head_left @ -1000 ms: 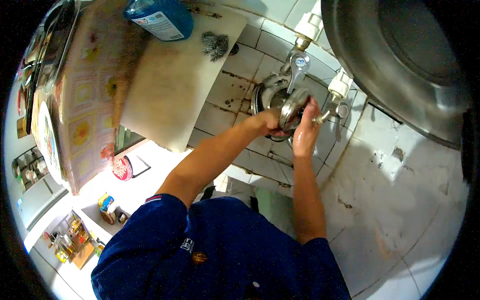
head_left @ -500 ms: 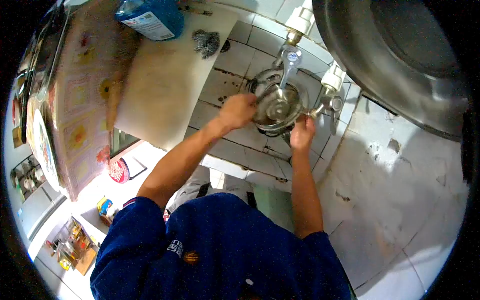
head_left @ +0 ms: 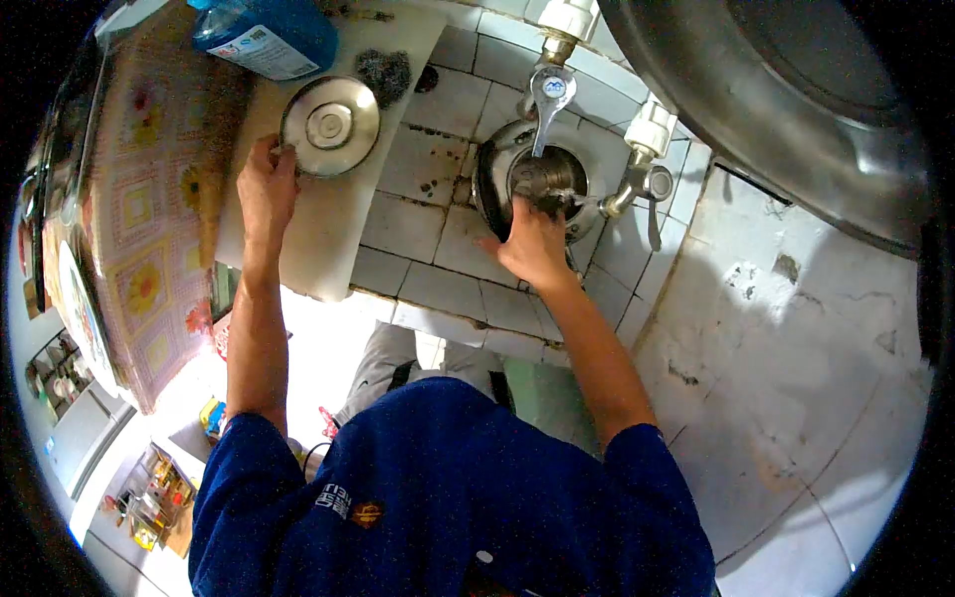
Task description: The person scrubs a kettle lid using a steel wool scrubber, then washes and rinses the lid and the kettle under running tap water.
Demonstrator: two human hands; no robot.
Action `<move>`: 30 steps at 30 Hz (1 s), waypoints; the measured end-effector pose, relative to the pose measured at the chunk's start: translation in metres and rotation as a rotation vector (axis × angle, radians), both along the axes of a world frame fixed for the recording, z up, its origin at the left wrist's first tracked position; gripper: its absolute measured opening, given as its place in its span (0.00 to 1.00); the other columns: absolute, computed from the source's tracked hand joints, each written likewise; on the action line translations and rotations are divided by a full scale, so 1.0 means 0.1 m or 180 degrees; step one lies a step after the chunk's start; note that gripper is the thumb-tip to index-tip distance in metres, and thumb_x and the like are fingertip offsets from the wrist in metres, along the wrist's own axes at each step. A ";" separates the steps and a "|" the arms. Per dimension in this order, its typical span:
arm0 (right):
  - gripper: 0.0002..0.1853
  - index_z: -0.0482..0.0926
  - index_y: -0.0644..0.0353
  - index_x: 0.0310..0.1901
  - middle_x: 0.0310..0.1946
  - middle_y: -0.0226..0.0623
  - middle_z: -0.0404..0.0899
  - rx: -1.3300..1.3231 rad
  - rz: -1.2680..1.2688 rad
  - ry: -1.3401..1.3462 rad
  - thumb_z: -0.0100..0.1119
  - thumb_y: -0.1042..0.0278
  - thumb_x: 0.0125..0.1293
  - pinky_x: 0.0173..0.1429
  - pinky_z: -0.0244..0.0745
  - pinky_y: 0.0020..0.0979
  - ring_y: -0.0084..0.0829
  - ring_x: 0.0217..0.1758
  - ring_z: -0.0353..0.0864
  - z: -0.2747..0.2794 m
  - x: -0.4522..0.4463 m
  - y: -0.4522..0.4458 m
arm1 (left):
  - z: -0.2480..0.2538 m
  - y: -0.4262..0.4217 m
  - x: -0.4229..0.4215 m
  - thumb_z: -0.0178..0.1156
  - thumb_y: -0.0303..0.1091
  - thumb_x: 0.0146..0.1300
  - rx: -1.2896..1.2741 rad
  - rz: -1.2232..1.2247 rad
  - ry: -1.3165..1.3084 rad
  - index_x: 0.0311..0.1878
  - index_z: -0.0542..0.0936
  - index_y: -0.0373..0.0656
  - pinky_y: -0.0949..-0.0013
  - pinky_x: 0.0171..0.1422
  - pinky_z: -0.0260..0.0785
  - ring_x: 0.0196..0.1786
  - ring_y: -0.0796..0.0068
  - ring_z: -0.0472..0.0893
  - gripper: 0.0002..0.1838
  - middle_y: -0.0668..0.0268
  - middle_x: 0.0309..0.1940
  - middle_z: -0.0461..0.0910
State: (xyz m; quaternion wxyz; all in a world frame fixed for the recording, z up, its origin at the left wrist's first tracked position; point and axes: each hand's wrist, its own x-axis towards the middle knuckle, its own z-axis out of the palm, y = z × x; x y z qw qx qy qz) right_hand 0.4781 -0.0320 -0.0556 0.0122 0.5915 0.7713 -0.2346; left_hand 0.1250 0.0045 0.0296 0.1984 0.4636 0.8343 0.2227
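At the left, my left hand [head_left: 267,194] grips the near edge of a round metal lid [head_left: 360,124], over the pale board. The lid has a raised ring in its middle. My right hand [head_left: 537,244] is at the round mouth of a metal pot [head_left: 517,139] in the tiled sink. Its thumb is stretched out to the left, while its other fingers reach into the opening and are partly hidden. A bright streak, apparently water, runs from the right tap [head_left: 637,184] toward the pot. Another tap's lever [head_left: 550,95] hangs just above the opening.
On the pale board [head_left: 308,234] are a blue bottle [head_left: 269,45] and a dark scouring pad [head_left: 383,77]. White tiles [head_left: 438,269] surround the pot. A large metal basin [head_left: 796,129] leans at the upper right. A flowered cloth [head_left: 149,229] covers the surface at far left.
My left hand has carried the lid from over the pot leftward to the board. My right hand has moved from beside the tap to the pot's mouth. The view has shifted slightly.
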 end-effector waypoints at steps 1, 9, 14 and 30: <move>0.34 0.75 0.66 0.51 0.40 0.52 0.83 0.0000 0.0001 -0.0008 0.72 0.45 0.54 0.57 0.73 0.48 0.54 0.47 0.83 -0.04 0.01 0.01 | -0.06 -0.01 -0.04 0.60 0.39 0.67 0.0088 0.0080 -0.0030 0.57 0.78 0.35 0.62 0.33 0.73 0.24 0.65 0.82 0.21 0.54 0.32 0.84; 0.30 0.74 0.72 0.53 0.43 0.54 0.81 0.0575 0.0155 0.0038 0.70 0.63 0.51 0.56 0.74 0.49 0.55 0.45 0.82 -0.14 0.08 -0.13 | -0.17 -0.29 0.06 0.64 0.32 0.62 0.1233 -0.0187 0.0564 0.58 0.79 0.40 0.64 0.43 0.75 0.44 0.66 0.82 0.20 0.57 0.47 0.81; 0.29 0.73 0.70 0.58 0.48 0.58 0.79 0.0612 -0.0084 0.0757 0.64 0.65 0.54 0.54 0.75 0.51 0.56 0.47 0.81 -0.03 0.16 -0.26 | -0.11 -0.44 1.16 0.64 0.20 0.53 0.1163 -0.1934 -0.0300 0.63 0.76 0.44 0.54 0.58 0.75 0.56 0.52 0.79 0.30 0.55 0.53 0.78; 0.15 0.80 0.59 0.34 0.28 0.32 0.78 0.0912 -0.2350 0.2048 0.69 0.55 0.64 0.35 0.69 0.33 0.25 0.28 0.73 -0.23 1.04 0.19 | -1.64 1.06 2.20 0.64 0.34 0.65 -0.0055 -0.2972 -0.1625 0.44 0.81 0.35 0.55 0.51 0.75 0.39 0.47 0.82 0.11 0.53 0.34 0.82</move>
